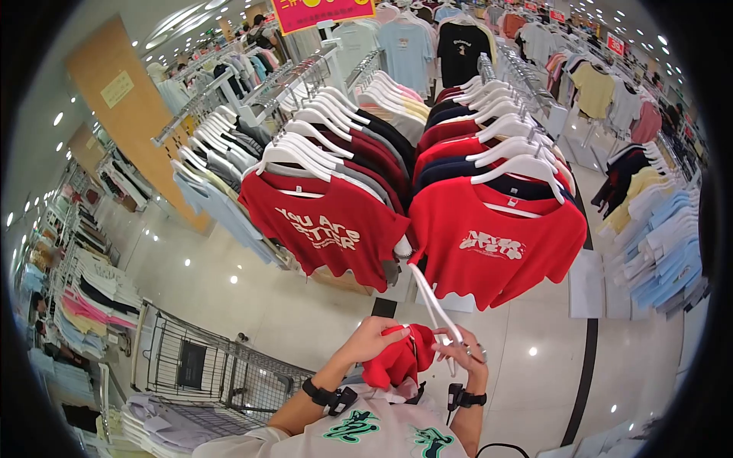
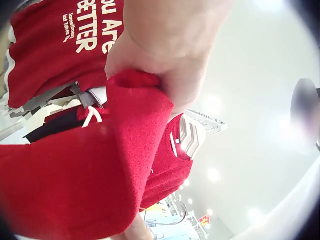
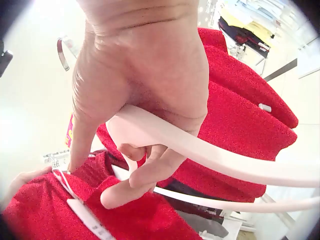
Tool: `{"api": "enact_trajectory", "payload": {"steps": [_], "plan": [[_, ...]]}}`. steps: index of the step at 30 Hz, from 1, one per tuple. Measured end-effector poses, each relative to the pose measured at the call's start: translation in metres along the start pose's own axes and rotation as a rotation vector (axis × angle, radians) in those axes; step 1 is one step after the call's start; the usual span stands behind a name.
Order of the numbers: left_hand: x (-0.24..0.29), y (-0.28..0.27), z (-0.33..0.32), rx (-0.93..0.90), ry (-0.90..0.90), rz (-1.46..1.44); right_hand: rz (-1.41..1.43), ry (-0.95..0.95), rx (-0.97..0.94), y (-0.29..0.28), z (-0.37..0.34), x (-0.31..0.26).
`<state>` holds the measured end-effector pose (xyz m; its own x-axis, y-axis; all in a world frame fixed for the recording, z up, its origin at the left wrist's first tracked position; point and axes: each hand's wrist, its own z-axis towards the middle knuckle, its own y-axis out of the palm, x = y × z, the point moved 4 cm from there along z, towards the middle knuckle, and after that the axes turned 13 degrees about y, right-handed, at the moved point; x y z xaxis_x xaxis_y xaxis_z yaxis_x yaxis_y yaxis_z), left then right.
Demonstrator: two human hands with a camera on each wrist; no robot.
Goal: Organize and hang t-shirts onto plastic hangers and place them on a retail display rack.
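My left hand grips a bunched red knit shirt in front of my body. In the left wrist view the cloth hangs in a fold from that hand. A white clothes hanger is in my right hand, its long arms pointing up and away in the head view. The right wrist view shows several fingers curled round the hanger, with the thumb side close to the shirt's neckline. A white tag on a string lies over the red cloth.
Ahead hang two rows of shirts on white hangers, fronted by a red "You Are Better" shirt and another red printed shirt. A wire shopping cart stands at lower left. Light blue garments hang at right.
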<state>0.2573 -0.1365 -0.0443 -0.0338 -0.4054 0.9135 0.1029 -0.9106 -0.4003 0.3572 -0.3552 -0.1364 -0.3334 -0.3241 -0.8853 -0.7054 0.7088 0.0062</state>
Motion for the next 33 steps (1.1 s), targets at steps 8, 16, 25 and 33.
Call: {"api": "enact_trajectory", "payload": {"steps": [8,16,25,33], "plan": [[0.014,0.006,-0.009,-0.115,0.08,-0.019,-0.108,-0.104,0.082,0.028,0.043,0.001],[0.009,-0.001,-0.03,-0.528,0.04,-0.198,0.239,-0.229,-0.106,0.026,0.045,-0.078],[-0.007,-0.042,-0.013,-0.022,-0.007,0.022,0.203,-0.328,-0.175,0.013,0.031,-0.091],[0.011,0.025,0.013,-0.053,0.304,0.145,0.368,-0.339,-0.298,0.015,0.023,-0.086]]}}
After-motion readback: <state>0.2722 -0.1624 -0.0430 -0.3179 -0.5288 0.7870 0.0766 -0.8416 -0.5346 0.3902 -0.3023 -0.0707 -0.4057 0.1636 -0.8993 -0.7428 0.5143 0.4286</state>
